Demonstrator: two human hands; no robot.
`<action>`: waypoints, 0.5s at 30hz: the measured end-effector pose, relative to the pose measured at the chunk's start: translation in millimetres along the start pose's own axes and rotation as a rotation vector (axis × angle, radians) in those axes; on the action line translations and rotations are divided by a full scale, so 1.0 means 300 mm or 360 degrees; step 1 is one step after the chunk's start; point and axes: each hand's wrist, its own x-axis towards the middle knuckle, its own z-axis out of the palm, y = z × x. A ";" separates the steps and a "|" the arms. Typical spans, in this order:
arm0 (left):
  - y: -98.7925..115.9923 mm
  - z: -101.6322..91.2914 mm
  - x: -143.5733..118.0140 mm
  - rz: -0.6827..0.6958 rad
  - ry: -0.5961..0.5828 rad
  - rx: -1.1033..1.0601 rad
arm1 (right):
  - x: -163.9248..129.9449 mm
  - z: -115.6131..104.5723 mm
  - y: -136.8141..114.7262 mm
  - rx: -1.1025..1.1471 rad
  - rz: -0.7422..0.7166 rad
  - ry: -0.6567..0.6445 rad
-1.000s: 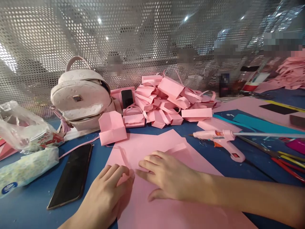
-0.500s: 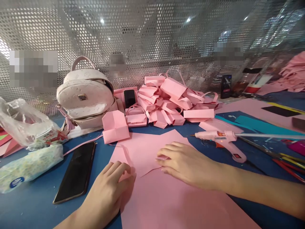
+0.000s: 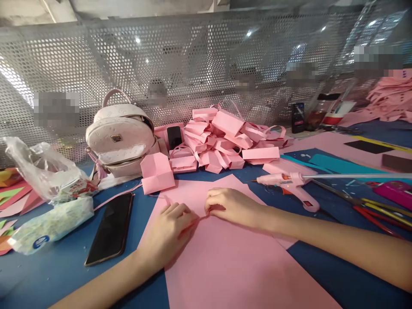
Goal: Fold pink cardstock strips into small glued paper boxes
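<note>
pink paper sheet (image 3: 225, 262) lies flat on the blue bench (image 3: 48, 279), in the near middle of the scene, its far corner pointing towards a heap of folded pink paper boxes (image 3: 225, 139). both of the person's bare hands rest on the far part of the sheet, side by side and almost touching. the left hand (image 3: 169, 229) lies palm down with its fingers curled onto the paper; its grip presses the sheet rather than closing around it. the right hand (image 3: 233, 206) has its fingertips bent together in a pinch on a raised fold or edge of the sheet, just right of the left hand. a narrow flap of the paper stands up just beyond the left fingers.

left of the sheet, a black phone (image 3: 111, 229) lies face up on the bench. further left sit a soft tissue pack (image 3: 48, 225) and a crumpled clear plastic bag (image 3: 41, 171). far left of centre stands a pale pink backpack (image 3: 120, 139), with one single folded pink box (image 3: 157, 174) in front of it, near the sheet's far left edge. to the right of the hands a pink glue gun (image 3: 289, 182) lies on the bench, nozzle pointing left. a perforated metal screen (image 3: 193, 68) runs along the far side of the bench.
</note>
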 end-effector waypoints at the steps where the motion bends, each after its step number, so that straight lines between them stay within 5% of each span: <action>1: 0.007 0.006 0.018 0.0015 -0.0015 0.0004 | -0.001 0.000 -0.003 -0.0019 -0.0031 -0.0003; 9: 0.037 0.027 0.044 0.0144 -0.0079 0.0054 | -0.079 -0.018 0.016 -0.0165 -0.0051 0.0073; 15: 0.039 0.005 0.029 0.0274 -0.0259 0.0302 | -0.104 0.015 0.009 -0.0661 -0.0353 0.0121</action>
